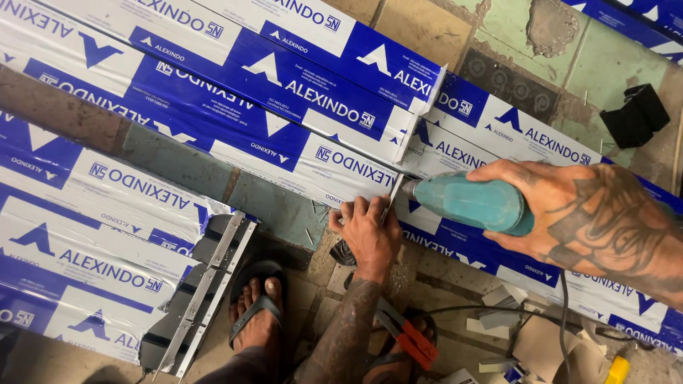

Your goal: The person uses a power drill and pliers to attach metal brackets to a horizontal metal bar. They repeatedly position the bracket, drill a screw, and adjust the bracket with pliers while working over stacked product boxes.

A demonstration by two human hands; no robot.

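Over wrapped metal profiles, the right hand (576, 210) grips a teal drill (469, 204) whose bit meets a thin metal strip (393, 195) pinched by the left hand (366, 231), drilling apparently unfinished.

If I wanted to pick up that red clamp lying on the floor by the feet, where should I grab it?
Probably by the red handles: they are the widest, padded part, and they point toward the bottom right, away from the left forearm that lies over the clamp's dark metal end. Come from the lower right, above the floor, closing across both handles.
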